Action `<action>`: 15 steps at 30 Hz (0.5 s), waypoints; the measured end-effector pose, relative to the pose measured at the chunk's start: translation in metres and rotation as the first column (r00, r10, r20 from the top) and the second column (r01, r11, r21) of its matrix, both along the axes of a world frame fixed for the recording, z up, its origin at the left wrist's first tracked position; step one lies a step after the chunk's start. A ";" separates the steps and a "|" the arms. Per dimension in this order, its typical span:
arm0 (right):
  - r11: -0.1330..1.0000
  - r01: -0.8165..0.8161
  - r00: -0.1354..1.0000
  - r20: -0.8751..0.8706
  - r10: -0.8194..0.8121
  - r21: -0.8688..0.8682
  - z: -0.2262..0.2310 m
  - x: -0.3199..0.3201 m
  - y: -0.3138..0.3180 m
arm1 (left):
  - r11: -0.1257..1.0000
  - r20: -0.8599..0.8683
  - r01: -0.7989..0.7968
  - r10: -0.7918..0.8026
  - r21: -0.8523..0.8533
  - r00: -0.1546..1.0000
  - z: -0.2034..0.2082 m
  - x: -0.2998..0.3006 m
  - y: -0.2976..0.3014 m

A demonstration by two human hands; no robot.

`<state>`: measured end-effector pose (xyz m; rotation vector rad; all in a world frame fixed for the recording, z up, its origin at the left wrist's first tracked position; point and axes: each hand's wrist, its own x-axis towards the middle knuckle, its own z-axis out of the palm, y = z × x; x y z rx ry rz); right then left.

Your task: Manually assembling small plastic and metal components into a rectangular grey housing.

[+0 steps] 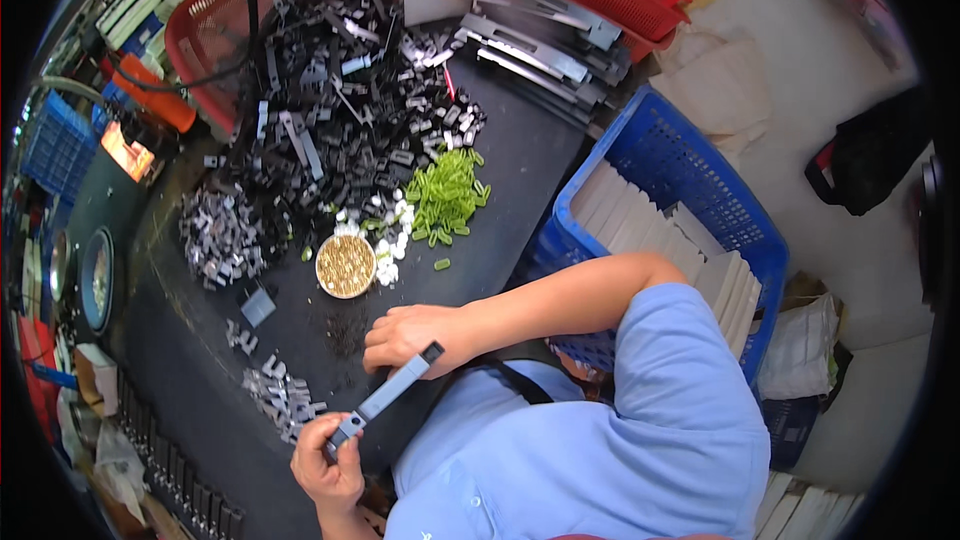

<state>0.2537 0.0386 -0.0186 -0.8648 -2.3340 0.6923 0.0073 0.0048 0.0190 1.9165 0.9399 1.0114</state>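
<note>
My left hand [330,465] pinches the lower end of a long, narrow grey bar-shaped part [390,395] with a black tip. The part slants up to the right, and its far end passes in front of my right wrist. My right hand [415,335] is low over the black tabletop with its fingers curled down. Its fingertips are beside a scatter of tiny dark pieces [345,333]; what they hold, if anything, is hidden. Small silver metal clips [283,395] lie just above my left hand. A round dish of gold-coloured small parts [346,265] stands beyond my right hand.
A big heap of black and grey parts [320,90] spills from a red basket [205,25]. Green oval pieces [447,190] and grey clips [220,230] lie in piles. At right, a blue crate [735,215] holds white slabs. Long metal strips [530,50] lie at the far edge.
</note>
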 end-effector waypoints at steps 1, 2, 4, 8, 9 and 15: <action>1.000 0.008 0.997 -0.074 -0.007 0.010 0.009 0.018 0.007 | 1.000 -0.005 0.010 -0.010 -0.006 1.000 0.001 0.000 0.002; 0.982 0.184 0.982 0.060 -0.182 -0.031 0.026 0.038 0.015 | 0.998 0.004 -0.022 0.022 -0.052 1.000 -0.001 -0.003 0.001; 0.814 0.538 0.824 0.067 -0.563 0.220 0.045 0.113 0.050 | 0.999 -0.030 -0.008 0.007 -0.033 1.000 -0.007 -0.016 -0.002; 0.189 0.727 0.180 0.082 -0.980 0.660 0.035 0.280 0.092 | 0.997 -0.052 -0.013 0.009 -0.071 0.999 -0.011 -0.009 -0.005; 0.135 0.735 0.034 0.163 -0.986 0.665 0.040 0.291 0.092 | 0.995 -0.053 -0.027 0.022 -0.099 0.998 -0.011 -0.006 -0.004; 0.107 0.917 -0.144 0.568 -0.810 0.385 0.036 0.283 0.114 | 0.997 -0.131 0.050 -0.041 0.066 0.991 -0.008 0.006 -0.001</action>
